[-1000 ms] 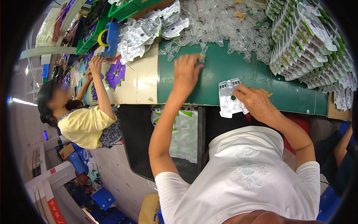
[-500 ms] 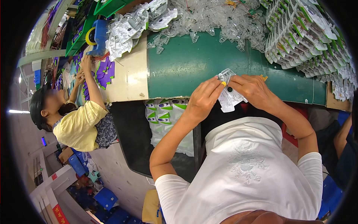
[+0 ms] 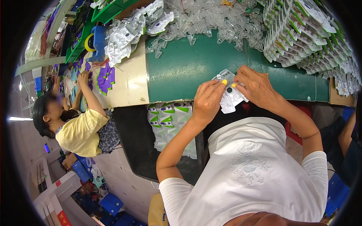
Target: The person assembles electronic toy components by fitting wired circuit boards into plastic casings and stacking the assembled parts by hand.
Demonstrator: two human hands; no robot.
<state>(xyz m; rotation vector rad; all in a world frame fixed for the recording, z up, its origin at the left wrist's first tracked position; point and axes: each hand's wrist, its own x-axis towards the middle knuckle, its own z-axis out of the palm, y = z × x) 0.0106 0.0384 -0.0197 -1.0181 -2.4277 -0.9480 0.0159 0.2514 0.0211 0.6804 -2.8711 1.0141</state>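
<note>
A white plastic housing half [image 3: 230, 102] is between my hands at the near edge of the green bench. A small clear plastic piece [image 3: 226, 74] lies at its far end. My left hand [image 3: 208, 98] pinches the housing's left side, a yellow finger cover on one fingertip. My right hand [image 3: 258, 87] is closed at the right side, fingers bent over the housing and a yellow-covered fingertip by its dark round hole. Whether the right fingers also hold a small part is hidden.
Clear plastic pieces [image 3: 211, 19] heap at the back, beside loose white housings [image 3: 124, 35]. Stacked white-and-green housings [image 3: 298, 37] stand at right. A blue tape dispenser [image 3: 98, 43] sits at left, near a co-worker in yellow [image 3: 81, 130]. Bagged white-and-green parts [image 3: 166, 116] lie below the bench edge.
My right hand's fingers have shifted up and bent more, bringing its yellow finger cover into sight. The housing stays nearly in place. The co-worker's hand has drawn back from the tape dispenser.
</note>
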